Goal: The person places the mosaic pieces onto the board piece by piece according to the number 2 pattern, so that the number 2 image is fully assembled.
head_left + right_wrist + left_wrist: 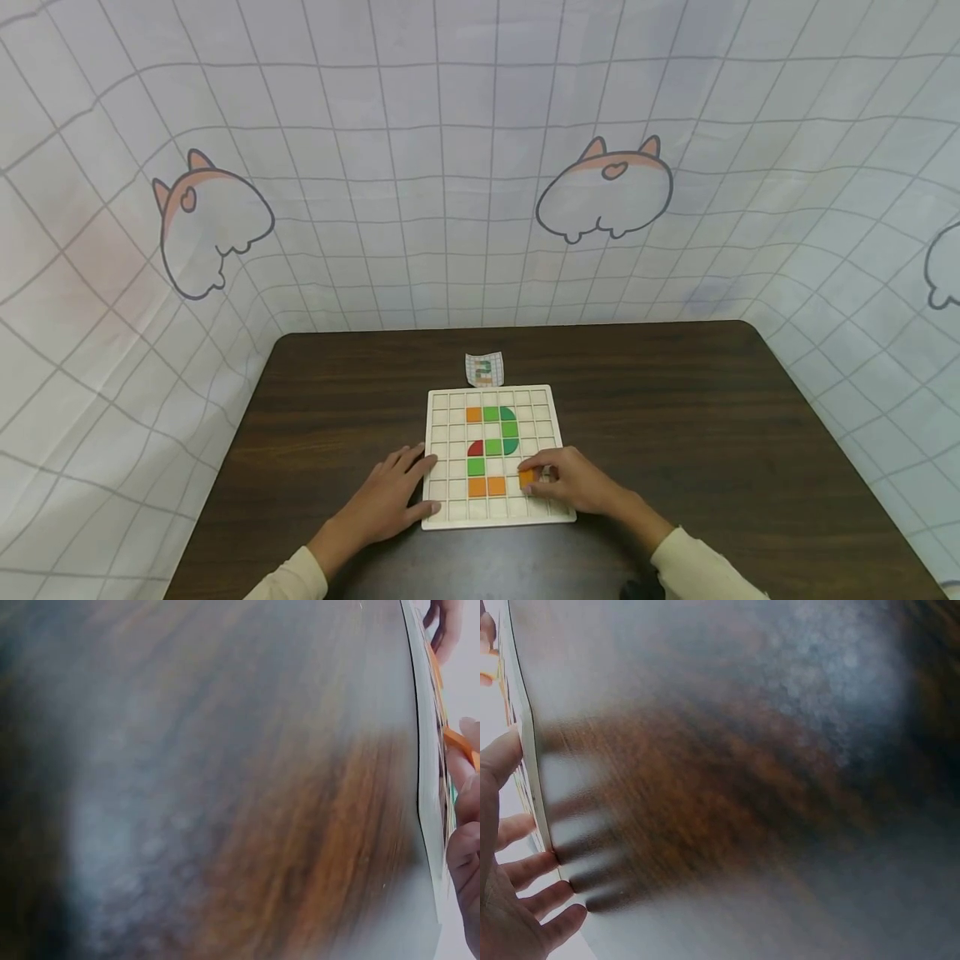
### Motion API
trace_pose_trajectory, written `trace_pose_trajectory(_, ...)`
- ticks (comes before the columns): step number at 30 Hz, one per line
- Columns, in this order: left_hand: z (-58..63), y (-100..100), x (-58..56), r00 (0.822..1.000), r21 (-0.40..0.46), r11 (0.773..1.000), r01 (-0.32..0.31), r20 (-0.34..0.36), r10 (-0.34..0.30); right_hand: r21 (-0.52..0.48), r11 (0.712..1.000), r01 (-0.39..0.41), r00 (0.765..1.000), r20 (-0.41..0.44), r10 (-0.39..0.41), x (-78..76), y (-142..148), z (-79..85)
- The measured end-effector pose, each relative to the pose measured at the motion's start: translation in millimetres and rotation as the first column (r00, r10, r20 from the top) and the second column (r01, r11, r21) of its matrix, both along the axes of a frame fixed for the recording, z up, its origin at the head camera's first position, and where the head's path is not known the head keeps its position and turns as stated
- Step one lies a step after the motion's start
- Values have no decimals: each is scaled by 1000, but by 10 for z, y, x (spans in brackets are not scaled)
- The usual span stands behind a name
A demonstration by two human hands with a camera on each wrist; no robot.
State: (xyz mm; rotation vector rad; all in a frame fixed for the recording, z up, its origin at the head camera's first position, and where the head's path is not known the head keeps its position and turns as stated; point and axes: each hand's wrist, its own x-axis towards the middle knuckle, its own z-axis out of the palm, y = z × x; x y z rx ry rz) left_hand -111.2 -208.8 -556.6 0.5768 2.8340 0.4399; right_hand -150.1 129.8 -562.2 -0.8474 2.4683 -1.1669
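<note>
A cream grid board (450, 514) lies on the table with orange, green and red tiles in some of its squares. My right hand (573, 482) pinches an orange square tile (527, 478) over the lower right part of the board. In the right wrist view the same orange tile (459, 741) shows tilted between the fingertips. My left hand (386, 493) rests at the board's left edge, its fingers spread and thumb on the rim. Two orange tiles (487, 487) sit in the lower row, and a red quarter-round tile (476, 448) lies above the left green one.
Beyond the board's far edge lies a small printed card (484, 369) with a coloured pattern. The dark wooden table (337, 400) spreads around the board. White grid-patterned curtains (405, 167) hang behind and at both sides. A dark object (641, 590) is at the near edge.
</note>
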Motion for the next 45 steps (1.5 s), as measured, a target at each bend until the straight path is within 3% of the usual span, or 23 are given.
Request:
trace_pose_trajectory(16,-2,5,-5,1000,-2,1000,5,-6,-5,-1,994,-109,983,-150,107,-26,-105,-41)
trace_pose_trajectory(22,8,6,-8,1000,-8,1000,8,-14,-8,35,994,-107,971,-212,112,-12,-139,-35)
trace_pose_trajectory(31,22,6,-14,1000,-3,1000,1,-13,-1,82,995,-58,977,-198,73,-5,-164,7)
trace_pose_trajectory(45,-2,-5,-6,1000,1,1000,2,-4,-2,116,991,-73,967,-236,99,24,-161,14)
